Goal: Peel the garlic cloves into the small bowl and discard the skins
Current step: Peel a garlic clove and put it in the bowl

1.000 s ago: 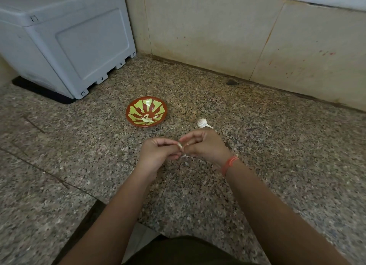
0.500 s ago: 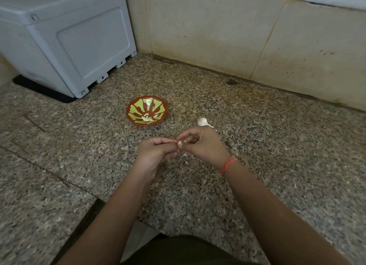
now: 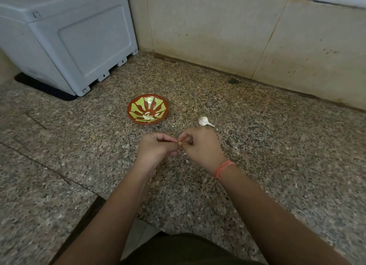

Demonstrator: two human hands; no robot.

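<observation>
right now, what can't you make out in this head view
The small pale garlic clove: mostly hidden by the left hand and right hand pinching it; remaining skin unclear.
The pale pieces in the red-and-green patterned bowl: too small to count.
The whitish scraps under the hands: too small to identify.

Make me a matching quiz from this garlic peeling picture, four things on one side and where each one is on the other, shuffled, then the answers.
1. garlic clove
2. garlic bulb
3. peeled cloves
4. orange band

A. in the small bowl
B. round the right wrist
C. pinched between left hand and right hand
D. lying on the counter, right of the bowl

Pairs: 1-C, 2-D, 3-A, 4-B
</observation>
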